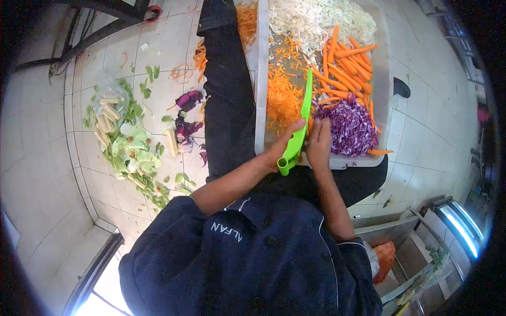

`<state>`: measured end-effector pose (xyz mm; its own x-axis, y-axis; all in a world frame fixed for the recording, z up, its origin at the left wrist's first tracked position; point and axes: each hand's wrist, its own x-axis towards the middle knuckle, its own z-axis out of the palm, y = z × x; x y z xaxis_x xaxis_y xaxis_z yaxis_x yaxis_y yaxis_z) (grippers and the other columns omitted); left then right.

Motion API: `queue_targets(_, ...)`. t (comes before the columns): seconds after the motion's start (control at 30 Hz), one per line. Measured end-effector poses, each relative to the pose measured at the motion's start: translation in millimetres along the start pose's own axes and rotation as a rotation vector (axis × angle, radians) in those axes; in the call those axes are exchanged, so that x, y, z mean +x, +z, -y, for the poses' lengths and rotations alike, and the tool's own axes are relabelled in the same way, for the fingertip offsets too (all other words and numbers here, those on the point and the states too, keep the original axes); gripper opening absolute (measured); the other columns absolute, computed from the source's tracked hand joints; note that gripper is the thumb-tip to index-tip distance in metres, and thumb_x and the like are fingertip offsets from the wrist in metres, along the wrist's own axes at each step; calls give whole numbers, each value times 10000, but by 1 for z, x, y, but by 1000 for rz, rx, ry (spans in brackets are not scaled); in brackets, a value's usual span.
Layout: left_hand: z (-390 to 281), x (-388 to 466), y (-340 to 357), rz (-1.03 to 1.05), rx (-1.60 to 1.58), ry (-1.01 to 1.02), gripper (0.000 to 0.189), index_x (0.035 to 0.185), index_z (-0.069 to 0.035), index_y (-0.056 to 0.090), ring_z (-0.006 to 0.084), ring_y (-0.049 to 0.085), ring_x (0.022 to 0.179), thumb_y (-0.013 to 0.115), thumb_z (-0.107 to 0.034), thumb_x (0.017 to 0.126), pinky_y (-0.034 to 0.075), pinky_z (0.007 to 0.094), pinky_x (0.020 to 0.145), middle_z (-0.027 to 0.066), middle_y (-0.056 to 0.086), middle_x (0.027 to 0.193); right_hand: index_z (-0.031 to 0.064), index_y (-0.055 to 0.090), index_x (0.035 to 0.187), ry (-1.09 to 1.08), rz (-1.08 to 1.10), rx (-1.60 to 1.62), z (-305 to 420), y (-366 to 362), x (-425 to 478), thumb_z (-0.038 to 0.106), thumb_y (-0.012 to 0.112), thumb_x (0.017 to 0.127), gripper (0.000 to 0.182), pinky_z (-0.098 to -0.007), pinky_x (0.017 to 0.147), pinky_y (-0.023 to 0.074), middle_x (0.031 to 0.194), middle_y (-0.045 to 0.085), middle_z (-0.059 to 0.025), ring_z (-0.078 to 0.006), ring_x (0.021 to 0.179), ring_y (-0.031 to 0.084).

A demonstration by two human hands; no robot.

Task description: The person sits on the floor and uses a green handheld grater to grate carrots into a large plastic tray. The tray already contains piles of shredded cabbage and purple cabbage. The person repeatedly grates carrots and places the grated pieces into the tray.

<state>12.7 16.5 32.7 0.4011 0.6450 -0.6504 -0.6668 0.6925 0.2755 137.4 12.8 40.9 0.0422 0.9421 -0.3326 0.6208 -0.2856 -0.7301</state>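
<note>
My left hand (285, 143) grips a long green plastic hand shredder (303, 114), seen nearly edge-on and slanted over the near part of a pale plastic tub (260, 91). Close against its right side, my right hand (319, 143) has its fingers curled on a carrot (310, 124), mostly hidden by the fingers and the tool. Shredded carrot (282, 96) is heaped left of the shredder. To the right lie a mound of shredded purple cabbage (350, 128) and a pile of whole peeled carrots (348, 71). Shredded white cabbage (316, 21) fills the far end.
The tub rests by my legs in dark trousers (227, 102). On the tiled floor at left lie green leaf scraps (136, 148), pale cut sticks (106, 118), purple cabbage scraps (189, 100) and carrot peelings (201, 55). A dark metal frame (114, 12) stands far left.
</note>
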Motion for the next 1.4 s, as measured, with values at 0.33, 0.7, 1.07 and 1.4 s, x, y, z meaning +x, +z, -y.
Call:
queue_targets(0.33, 2, 8, -18, -108, 13, -35, 652, 1080, -108, 588, 128, 538, 606, 587, -688, 781, 448, 260, 549, -12, 545, 764, 5, 457, 960, -259, -47, -80, -4, 9, -20, 222, 387, 1014, 234, -505, 596, 398, 737, 512, -258, -465, 688, 518)
queue_targets(0.7, 25, 6, -15, -74, 259, -19, 577, 954, -135, 590, 112, 551, 586, 566, -691, 799, 464, 266, 506, -18, 525, 704, -33, 480, 1091, 88, 61, -17, -5, -4, 23, 253, 360, 1028, 317, -506, 692, 413, 855, 558, -294, -504, 813, 540)
queue_targets(1.07, 12, 19, -38, 49, -35, -102, 608, 1046, -134, 585, 110, 539, 680, 522, -696, 824, 431, 248, 614, -5, 528, 782, -11, 483, 1038, -230, -15, -104, 1, 8, -1, 235, 390, 1018, 264, -500, 621, 426, 789, 564, -283, -452, 715, 563)
queue_targets(1.4, 38, 17, -34, -10, 233, -63, 628, 1018, -103, 572, 142, 547, 623, 532, -695, 811, 458, 247, 528, 29, 544, 803, 2, 472, 1015, 5, 39, -84, -1, -4, 25, 226, 377, 994, 244, -591, 633, 424, 734, 585, -281, -515, 719, 576)
